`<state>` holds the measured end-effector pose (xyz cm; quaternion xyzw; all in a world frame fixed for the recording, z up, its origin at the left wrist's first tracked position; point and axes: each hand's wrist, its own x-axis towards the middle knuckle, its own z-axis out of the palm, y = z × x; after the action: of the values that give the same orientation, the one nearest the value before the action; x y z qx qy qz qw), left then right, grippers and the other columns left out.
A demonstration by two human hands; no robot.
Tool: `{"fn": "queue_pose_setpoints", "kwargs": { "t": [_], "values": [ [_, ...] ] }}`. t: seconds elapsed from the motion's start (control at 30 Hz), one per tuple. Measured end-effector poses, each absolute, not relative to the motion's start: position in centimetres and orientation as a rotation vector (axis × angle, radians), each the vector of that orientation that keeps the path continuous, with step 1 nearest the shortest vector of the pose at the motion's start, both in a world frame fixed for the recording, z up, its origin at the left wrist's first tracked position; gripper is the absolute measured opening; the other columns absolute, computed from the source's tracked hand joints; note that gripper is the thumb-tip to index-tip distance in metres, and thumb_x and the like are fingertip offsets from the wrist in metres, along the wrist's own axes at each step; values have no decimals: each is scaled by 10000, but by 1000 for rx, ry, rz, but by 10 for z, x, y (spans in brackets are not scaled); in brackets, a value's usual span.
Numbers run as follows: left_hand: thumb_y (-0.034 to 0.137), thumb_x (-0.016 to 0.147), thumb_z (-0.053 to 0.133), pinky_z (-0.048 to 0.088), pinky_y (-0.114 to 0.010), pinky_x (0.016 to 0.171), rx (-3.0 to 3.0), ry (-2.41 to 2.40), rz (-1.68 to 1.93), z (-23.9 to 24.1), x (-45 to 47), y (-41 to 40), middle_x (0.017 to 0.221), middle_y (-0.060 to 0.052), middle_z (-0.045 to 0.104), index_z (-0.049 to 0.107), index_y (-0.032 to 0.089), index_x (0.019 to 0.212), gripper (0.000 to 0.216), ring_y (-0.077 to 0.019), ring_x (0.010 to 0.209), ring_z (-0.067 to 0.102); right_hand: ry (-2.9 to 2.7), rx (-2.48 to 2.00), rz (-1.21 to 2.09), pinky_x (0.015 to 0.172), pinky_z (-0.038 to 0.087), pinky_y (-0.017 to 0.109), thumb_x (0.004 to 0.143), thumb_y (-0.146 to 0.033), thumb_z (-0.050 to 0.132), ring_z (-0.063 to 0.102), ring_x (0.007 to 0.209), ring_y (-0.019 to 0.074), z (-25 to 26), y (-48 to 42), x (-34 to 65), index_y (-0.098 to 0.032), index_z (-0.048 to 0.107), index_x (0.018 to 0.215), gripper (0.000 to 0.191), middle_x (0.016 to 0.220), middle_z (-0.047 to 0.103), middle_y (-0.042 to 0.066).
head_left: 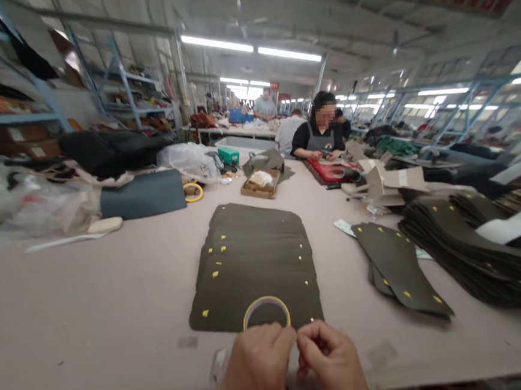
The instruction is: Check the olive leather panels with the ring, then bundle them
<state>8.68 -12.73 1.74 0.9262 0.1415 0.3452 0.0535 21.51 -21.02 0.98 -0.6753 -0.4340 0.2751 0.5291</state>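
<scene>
The left hand (262, 357) is curling narrow over the near side of a yellow-edged tape roll (265, 298), and the right hand (332, 354) is bringing thumb and forefinger together just beside it; whether these fingertips are holding tape, I cannot tell. Both hands are working above the near edge of the pale, smooth table (116, 314), with a broad stretch of its surface running to the left and a narrower strip showing on the right. The tape roll is overlapping the near border of the overlapped dark olive panels (260, 249), its round hole facing the wearer and its arc rising away from them. The panels are lying flat at the middle of the table, matte and thin, their stepped side edges bearing small yellow tabs on the left and paler ones on the right; the layers are stepping away from the wearer, towards the far side. To the right, narrower olive pieces (396, 262) are pointing their long axis from far left to near right, beside a thick layered pile (464, 257). Beyond the panels, a shallow cardboard box (260, 191) is sitting well apart from the hands.
</scene>
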Motion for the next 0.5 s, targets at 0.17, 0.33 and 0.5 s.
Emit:
{"fn": "queue_pose_setpoints", "kwargs": {
  "t": [0.17,0.33,0.5],
  "values": [
    [140,956,322,392,-271,571,2651,351,1003,20,93,-135,664,-15,584,538,190,821,260,-148,601,538,-720,-1684,804,487,477,249,709,-488,689,574,470,146,7,-208,240,-158,637,666,336,504,617,3],
    [149,951,386,430,-311,636,2774,589,826,6,102,-112,799,-32,613,559,183,884,189,-189,723,546,-734,-1776,901,487,447,235,700,-529,702,551,469,121,11,-215,285,-127,680,778,410,589,647,20],
    [176,910,498,461,-334,686,2879,659,508,-13,108,-99,876,-45,597,573,181,883,80,-217,795,508,-813,-1914,945,421,366,199,742,-497,660,465,426,82,4,-211,294,-126,676,791,374,569,603,-8]
  ]
}}
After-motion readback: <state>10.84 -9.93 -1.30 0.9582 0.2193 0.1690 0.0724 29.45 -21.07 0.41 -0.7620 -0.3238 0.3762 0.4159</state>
